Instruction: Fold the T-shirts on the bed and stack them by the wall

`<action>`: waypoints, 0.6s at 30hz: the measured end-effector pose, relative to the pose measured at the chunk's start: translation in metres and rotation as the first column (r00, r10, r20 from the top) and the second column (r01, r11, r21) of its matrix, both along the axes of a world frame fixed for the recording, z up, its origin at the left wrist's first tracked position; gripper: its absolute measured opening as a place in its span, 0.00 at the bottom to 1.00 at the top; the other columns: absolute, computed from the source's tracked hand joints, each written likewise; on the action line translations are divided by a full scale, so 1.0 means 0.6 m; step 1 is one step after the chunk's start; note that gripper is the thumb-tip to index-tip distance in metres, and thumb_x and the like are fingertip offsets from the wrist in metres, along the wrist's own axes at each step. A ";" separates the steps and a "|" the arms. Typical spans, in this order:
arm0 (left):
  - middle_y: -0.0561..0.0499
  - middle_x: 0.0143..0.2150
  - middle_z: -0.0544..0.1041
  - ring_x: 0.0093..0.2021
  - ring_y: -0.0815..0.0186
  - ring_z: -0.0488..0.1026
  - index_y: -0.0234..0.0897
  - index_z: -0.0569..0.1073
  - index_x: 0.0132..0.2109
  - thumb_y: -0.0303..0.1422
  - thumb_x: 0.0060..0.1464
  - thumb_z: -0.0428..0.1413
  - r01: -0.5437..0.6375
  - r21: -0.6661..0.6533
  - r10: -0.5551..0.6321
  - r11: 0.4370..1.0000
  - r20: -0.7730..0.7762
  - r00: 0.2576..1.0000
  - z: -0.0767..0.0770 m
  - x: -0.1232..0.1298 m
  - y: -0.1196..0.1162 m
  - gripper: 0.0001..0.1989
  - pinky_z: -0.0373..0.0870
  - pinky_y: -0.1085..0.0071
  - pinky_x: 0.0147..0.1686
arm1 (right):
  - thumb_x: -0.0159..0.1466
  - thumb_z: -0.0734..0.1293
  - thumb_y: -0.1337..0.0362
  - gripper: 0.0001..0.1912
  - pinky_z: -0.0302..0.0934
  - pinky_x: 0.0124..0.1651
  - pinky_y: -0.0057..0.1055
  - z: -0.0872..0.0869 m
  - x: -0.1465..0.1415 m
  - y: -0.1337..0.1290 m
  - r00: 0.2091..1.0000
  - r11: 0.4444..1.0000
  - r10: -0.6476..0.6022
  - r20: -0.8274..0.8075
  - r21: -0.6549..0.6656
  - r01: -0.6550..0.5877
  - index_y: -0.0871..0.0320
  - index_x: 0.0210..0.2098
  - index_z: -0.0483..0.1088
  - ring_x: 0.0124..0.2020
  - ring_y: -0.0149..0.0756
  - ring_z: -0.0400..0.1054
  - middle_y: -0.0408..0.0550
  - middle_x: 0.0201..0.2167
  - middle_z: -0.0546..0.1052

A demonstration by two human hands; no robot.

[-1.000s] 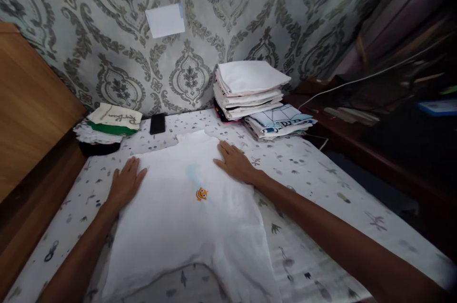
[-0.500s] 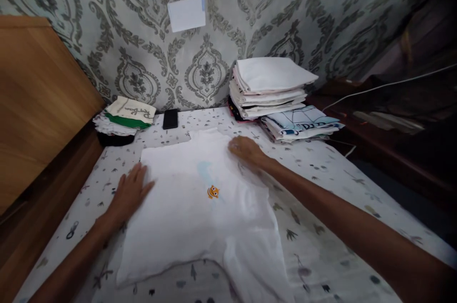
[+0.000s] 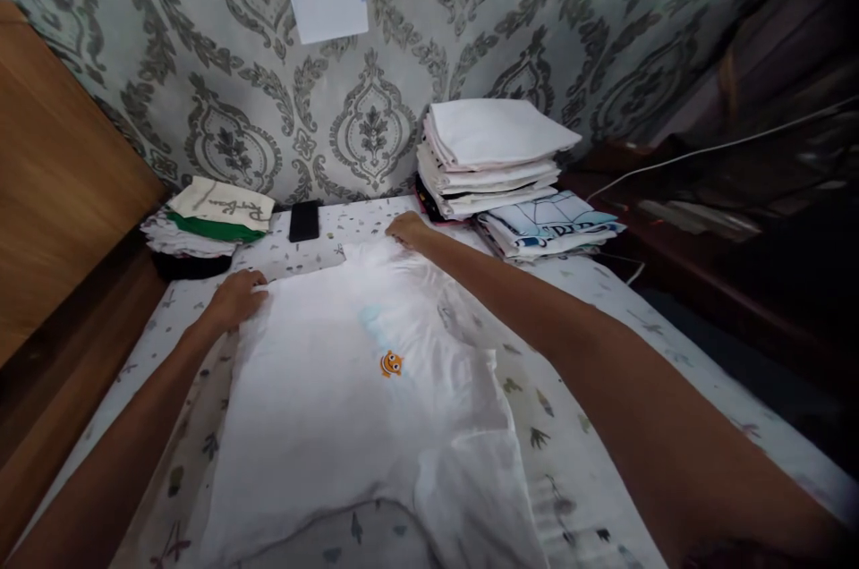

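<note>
A white shirt (image 3: 315, 390) with a small orange cartoon face and a pale blue patch lies spread on the patterned sheet. My left hand (image 3: 240, 296) has its fingers closed on the shirt's far left corner. At the shirt's far edge, my right hand (image 3: 406, 230) pinches the white fabric, which shows creases running down from it. The lower right part of the shirt is loosely wrinkled.
Folded clothes stand in a tall white stack (image 3: 497, 140), a lower stack (image 3: 550, 225) beside it, and a left pile (image 3: 218, 216). A black phone (image 3: 304, 221) lies near the wall. A wooden panel (image 3: 67, 166) borders the left; a white cable (image 3: 704, 147) crosses the right.
My right hand has moved left and away from me to the shirt's far edge and closed on it. My left hand has gone from spread fingers to gripping the corner. The view has shifted slightly.
</note>
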State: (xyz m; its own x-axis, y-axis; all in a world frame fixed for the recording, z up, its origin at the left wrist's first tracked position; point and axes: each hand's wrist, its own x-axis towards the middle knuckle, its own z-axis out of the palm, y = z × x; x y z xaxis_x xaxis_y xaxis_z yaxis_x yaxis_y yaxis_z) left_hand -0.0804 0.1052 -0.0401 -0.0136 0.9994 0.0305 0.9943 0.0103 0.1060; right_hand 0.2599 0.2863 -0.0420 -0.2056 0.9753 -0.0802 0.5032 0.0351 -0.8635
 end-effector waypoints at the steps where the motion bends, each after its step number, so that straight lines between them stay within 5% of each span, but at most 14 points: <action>1: 0.45 0.39 0.76 0.45 0.54 0.74 0.39 0.74 0.40 0.38 0.51 0.50 0.023 0.024 -0.024 0.999 0.013 1.000 0.004 0.001 -0.004 0.13 0.69 0.61 0.47 | 0.58 0.72 0.68 0.13 0.50 0.19 0.22 0.002 0.004 -0.005 0.997 0.999 -0.036 -0.067 -0.040 0.033 0.56 0.22 0.65 0.14 0.26 0.57 0.34 0.09 0.58; 7: 0.48 0.38 0.75 0.37 0.58 0.72 0.40 0.68 0.38 0.39 0.52 0.47 0.030 0.169 -0.049 0.985 0.108 0.993 0.038 0.030 -0.062 0.10 0.67 0.64 0.36 | 0.57 0.69 0.76 0.15 0.61 0.24 0.19 0.041 0.046 -0.070 0.912 0.985 -0.147 -0.382 -0.142 0.099 0.55 0.29 0.58 0.21 0.25 0.69 0.34 0.17 0.66; 12: 0.46 0.38 0.76 0.39 0.56 0.74 0.41 0.67 0.37 0.35 0.53 0.44 0.109 0.187 -0.113 0.976 0.013 0.993 0.052 0.060 -0.130 0.09 0.68 0.61 0.40 | 0.51 0.72 0.76 0.16 0.68 0.32 0.22 0.044 0.109 -0.179 0.708 0.986 -0.080 -0.702 -0.160 -0.048 0.57 0.37 0.67 0.30 0.31 0.76 0.36 0.22 0.70; 18: 0.42 0.44 0.79 0.45 0.52 0.75 0.40 0.70 0.39 0.34 0.57 0.43 0.189 0.169 -0.183 0.967 -0.048 0.982 0.013 0.059 -0.179 0.12 0.69 0.58 0.45 | 0.50 0.74 0.66 0.11 0.65 0.30 0.26 -0.024 0.170 -0.330 0.856 0.989 0.007 -0.517 -0.121 -0.081 0.58 0.33 0.74 0.25 0.29 0.70 0.41 0.24 0.76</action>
